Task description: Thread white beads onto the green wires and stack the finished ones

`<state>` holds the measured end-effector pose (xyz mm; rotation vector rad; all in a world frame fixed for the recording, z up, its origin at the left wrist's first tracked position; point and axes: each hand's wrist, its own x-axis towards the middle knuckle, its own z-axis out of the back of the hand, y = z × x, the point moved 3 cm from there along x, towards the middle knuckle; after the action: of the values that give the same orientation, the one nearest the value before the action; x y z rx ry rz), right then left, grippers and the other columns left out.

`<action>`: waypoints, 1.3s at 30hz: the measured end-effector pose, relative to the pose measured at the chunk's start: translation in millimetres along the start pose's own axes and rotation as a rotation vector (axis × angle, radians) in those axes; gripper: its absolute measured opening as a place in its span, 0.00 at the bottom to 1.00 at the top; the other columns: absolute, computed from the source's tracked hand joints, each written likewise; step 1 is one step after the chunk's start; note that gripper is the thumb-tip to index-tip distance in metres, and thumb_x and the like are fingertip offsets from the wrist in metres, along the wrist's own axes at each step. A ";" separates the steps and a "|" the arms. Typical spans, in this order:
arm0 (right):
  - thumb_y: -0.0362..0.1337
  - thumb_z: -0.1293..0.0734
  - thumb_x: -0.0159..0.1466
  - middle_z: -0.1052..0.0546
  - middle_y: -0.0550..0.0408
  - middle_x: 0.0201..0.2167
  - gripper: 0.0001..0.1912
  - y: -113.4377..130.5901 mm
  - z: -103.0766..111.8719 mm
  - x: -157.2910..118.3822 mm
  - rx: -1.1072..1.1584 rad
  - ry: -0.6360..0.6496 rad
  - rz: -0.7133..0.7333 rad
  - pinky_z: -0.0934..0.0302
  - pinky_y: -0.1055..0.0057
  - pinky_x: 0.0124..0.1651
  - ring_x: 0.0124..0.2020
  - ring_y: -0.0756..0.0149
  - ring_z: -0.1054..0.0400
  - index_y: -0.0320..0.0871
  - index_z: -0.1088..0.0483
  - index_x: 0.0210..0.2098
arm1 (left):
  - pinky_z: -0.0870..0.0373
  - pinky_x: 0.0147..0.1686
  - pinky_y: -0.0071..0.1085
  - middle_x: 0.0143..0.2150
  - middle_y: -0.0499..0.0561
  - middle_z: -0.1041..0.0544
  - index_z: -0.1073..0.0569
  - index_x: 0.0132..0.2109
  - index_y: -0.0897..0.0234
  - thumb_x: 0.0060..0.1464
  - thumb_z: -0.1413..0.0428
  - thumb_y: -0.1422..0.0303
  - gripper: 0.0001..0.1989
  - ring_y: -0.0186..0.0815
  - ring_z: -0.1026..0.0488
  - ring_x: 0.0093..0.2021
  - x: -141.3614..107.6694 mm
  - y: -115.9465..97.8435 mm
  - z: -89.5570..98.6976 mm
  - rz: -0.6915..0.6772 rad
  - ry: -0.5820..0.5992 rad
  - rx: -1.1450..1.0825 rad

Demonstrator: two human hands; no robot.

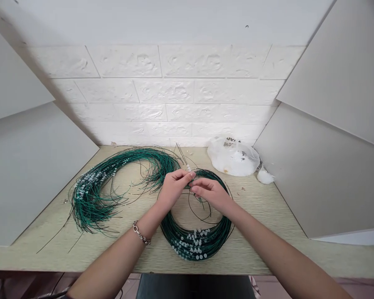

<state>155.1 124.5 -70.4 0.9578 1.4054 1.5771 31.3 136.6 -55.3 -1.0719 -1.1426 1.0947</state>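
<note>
Above the far rim of a round coil of dark green cord [195, 245], my two hands meet with fingertips almost touching. My left hand [176, 185] pinches thin dark green strands, and small white beads [188, 167] stick up just beyond its fingertips. Closed in a pinch as well, my right hand [212, 193] grips the green cord ends close by. A loose loop of cord hangs below the fingers inside the coil. Many small clear-white beads [196, 241] sit along the coil's near side. My fingers hide the exact spot where the strands cross.
To the left, a curved bundle of green cords [96, 174] with white beads lies on the wooden table [137, 259]. A white plastic bag [233, 155] stands at the back right, a small white lump [264, 175] beside it. Grey panels [324, 166] flank both sides; a white brick-patterned wall is behind.
</note>
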 end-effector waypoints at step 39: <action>0.46 0.35 0.50 0.30 0.56 0.27 0.17 0.9 27.4 1.3 0.152 -0.091 -0.070 0.43 0.71 0.35 0.28 0.73 0.38 0.39 0.30 0.33 | 0.45 0.24 0.24 0.19 0.46 0.35 0.29 0.21 0.68 0.42 0.45 0.62 0.12 0.27 0.41 0.23 -5.7 -1.3 -11.8 -0.016 0.196 0.142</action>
<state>179.6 136.3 -66.8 1.0446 1.4942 1.3737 42.6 130.0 -56.0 -1.0319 -0.9033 1.0182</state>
